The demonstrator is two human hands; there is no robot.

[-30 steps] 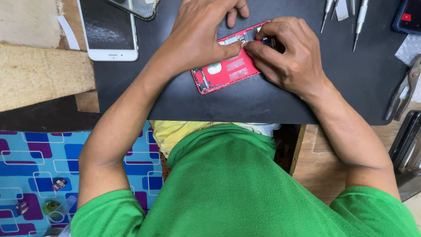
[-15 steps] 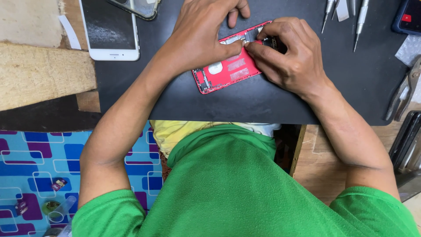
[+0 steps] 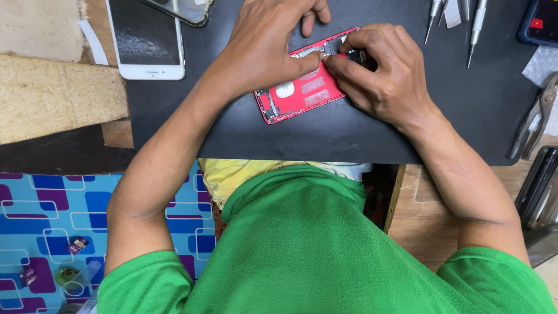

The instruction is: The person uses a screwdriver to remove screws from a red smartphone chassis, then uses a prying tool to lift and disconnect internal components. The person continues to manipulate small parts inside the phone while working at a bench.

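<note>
At the far left, a rough pale wooden plank (image 3: 58, 96) lies beside the black mat-covered worktop (image 3: 325, 136), and below it a blue and purple patterned floor covering (image 3: 52, 215) shows a few small bits of litter. Next along, a white-framed smartphone with a dark screen (image 3: 146, 38) lies face up on the mat, with a second clear-cased handset (image 3: 180, 9) partly cut off by the top edge.

In the middle sits the opened red phone housing (image 3: 299, 93), lying flat and slightly tilted on the worktop, its inner side up with small grey and white parts showing. The left hand (image 3: 264, 49) rests over its upper left part, fingers curled and the thumb pressing on the housing near the top. The right hand (image 3: 383, 72) meets it there, fingers drawn narrow and pinched on a small dark component (image 3: 359, 57) at the housing's upper end; whether that part is seated or loose I cannot tell. Judging by the bare interior, the housing is already stripped open, and the work at the top end looks unfinished.

To the right, slim metal screwdrivers (image 3: 478, 23) lie in a row at the top, a dark blue device (image 3: 540, 20) sits in the corner, and grey metal pliers (image 3: 533, 122) rest at the mat's edge. Nothing crowds the hands; they themselves hide the spot being worked.
</note>
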